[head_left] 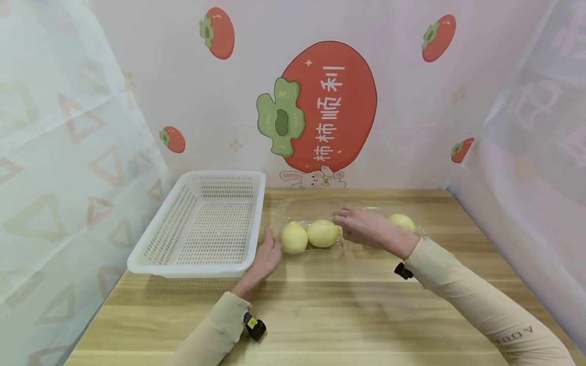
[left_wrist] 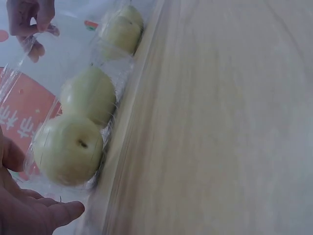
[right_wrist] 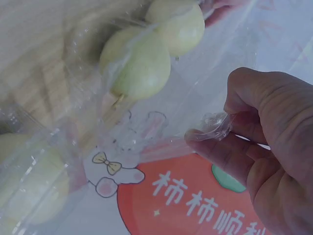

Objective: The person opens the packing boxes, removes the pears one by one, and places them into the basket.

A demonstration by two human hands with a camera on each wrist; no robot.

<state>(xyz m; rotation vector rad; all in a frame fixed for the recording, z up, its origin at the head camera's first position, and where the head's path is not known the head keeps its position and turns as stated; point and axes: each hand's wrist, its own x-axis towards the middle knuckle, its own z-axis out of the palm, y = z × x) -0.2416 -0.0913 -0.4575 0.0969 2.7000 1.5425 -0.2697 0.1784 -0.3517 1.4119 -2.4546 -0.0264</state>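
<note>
Two round, pale yellow pears (head_left: pixel 294 238) lie side by side in a thin clear plastic bag (left_wrist: pixel 105 132) on the table. My right hand (head_left: pixel 366 229) pinches a gathered bit of the clear plastic between thumb and fingers, raised beside the pears. In the right wrist view, that hand (right_wrist: pixel 274 142) shows the crumpled film at its fingertips. My left hand (head_left: pixel 267 256) is at the left end of the bag, fingers fairly straight; whether it touches the film I cannot tell. Another pale yellow pear (head_left: pixel 402 222) in clear plastic lies to the right, partly behind my right forearm.
A white perforated plastic basket (head_left: pixel 260 213) stands on the left, close to my left hand. The wooden table (head_left: pixel 316 315) meets a printed backdrop (head_left: pixel 398 173) at the rear, with sheets along both sides.
</note>
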